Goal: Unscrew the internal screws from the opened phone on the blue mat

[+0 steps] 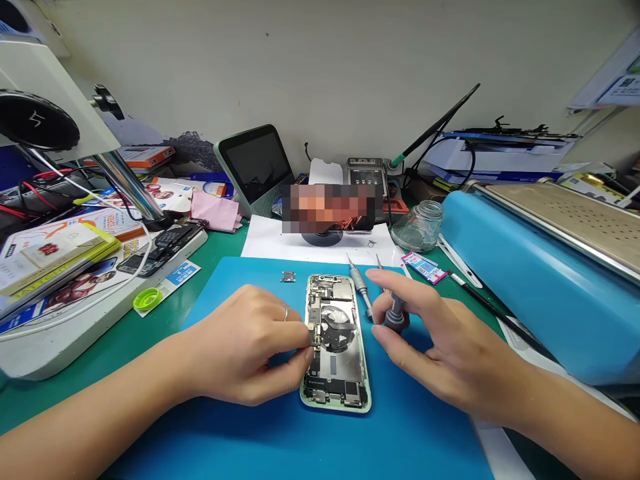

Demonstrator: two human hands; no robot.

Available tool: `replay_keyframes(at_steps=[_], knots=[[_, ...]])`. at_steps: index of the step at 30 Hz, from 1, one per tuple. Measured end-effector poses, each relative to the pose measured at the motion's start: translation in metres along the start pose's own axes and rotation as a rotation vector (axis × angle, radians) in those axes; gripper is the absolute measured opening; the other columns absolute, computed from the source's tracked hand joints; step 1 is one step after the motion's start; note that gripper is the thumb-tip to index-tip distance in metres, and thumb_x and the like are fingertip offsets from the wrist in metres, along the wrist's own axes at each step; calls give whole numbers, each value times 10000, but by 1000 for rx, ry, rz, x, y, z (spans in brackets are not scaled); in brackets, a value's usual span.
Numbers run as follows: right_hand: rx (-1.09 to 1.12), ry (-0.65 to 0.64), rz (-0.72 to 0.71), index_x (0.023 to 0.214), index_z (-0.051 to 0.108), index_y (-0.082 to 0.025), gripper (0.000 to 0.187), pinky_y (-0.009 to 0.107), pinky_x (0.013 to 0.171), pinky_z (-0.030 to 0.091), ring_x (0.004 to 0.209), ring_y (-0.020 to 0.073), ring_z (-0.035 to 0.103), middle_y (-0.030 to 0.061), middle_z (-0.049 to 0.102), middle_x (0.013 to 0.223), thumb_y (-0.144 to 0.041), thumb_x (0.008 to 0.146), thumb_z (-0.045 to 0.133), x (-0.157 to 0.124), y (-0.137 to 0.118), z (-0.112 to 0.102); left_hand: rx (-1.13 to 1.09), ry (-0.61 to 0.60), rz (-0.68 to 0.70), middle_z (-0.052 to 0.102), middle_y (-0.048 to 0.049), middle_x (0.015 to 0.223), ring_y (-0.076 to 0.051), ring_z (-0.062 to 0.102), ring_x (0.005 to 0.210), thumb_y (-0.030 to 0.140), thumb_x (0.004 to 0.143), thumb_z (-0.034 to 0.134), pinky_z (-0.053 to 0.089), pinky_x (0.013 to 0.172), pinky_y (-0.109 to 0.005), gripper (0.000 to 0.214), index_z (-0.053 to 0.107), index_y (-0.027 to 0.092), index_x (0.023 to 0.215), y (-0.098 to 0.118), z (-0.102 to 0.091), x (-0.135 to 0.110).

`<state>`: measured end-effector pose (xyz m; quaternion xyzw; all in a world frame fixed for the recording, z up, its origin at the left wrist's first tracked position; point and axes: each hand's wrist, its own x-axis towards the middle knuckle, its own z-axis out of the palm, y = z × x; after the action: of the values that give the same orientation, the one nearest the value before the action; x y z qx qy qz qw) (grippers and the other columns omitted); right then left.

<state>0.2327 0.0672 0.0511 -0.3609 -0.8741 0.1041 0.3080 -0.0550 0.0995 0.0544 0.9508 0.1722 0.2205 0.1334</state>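
Observation:
An opened phone (pixel 336 341) with a pale green frame lies face down on a blue mat (pixel 280 433), its boards and metal shields exposed. My left hand (pixel 245 350) rests at the phone's left edge, thumb and forefinger pinched on a tiny part by the board. My right hand (pixel 440 340) sits to the phone's right, fingers curled around the grey handle of a small screwdriver (pixel 395 313). A second grey screwdriver (pixel 361 287) lies on the mat between the phone and my right hand. A small loose component (pixel 288 276) lies on the mat above the phone.
A microscope stand (pixel 65 133) and base with a dismantled phone (pixel 160 250) stand at left, beside a green cap (pixel 147 299). A small screen (pixel 255 167), soldering station (pixel 367 175) and glass jar (pixel 419 227) line the back. A blue heating machine (pixel 545 273) fills the right.

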Motion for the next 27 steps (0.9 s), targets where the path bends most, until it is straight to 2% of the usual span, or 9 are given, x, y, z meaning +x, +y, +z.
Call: replay_keyframes(at_steps=[4,7,9,12,15,17,21,24,27], knots=[[117,104,45,1675,191,-368,773,373,673,649,740,208,711,22,713,966,-173,1039,586,-3,4,5,10,-20,38,523,39,596,-134,387,511,121,961,525,287,503,-379,263,619,196,727,7,3,1],[165,206,1,1623,269,-403,744,386,792,667,895,215,746,20,693,1019,-122,1027,614,0,0,9,43,15,87,575,30,603,-144,419,495,132,947,524,305,477,-383,229,711,175,823,16,9,2],[181,220,-16,1598,312,-388,706,386,831,667,938,212,752,29,688,1064,-109,1025,617,4,-8,13,84,80,115,597,20,616,-153,427,485,149,959,529,296,457,-393,228,749,145,900,25,14,3],[227,189,-32,1607,307,-365,689,375,838,674,942,202,757,42,693,1100,-102,1036,590,10,-23,25,140,193,118,562,12,587,-160,416,462,134,955,525,262,420,-399,235,749,114,885,39,24,2],[312,266,-13,1624,283,-377,691,380,852,679,994,209,755,43,710,1102,-93,1052,546,12,-31,39,198,324,140,546,12,563,-155,458,447,141,908,574,288,385,-383,184,687,161,765,50,37,-2],[342,314,15,1627,280,-387,695,409,887,680,1064,228,755,58,712,1157,-99,1053,547,12,-32,47,233,349,156,544,18,555,-147,482,441,172,891,611,315,361,-370,127,716,144,826,54,45,-5],[389,323,41,1617,288,-447,734,458,933,674,1113,260,768,65,708,1253,-103,1040,581,9,-30,50,342,343,172,546,36,547,-125,483,413,238,925,674,323,325,-350,188,769,100,1010,58,53,-8],[464,331,55,1576,346,-471,741,454,946,673,1045,246,795,31,756,1245,-100,1013,653,7,-30,47,447,274,204,505,53,521,-114,422,379,184,883,735,273,304,-342,64,771,146,920,60,53,-9],[495,334,82,1525,413,-476,706,441,981,667,952,214,805,-8,798,1212,-125,993,717,6,-30,44,552,182,174,508,34,522,-129,415,375,226,883,723,284,298,-348,108,787,143,909,63,54,-11]])
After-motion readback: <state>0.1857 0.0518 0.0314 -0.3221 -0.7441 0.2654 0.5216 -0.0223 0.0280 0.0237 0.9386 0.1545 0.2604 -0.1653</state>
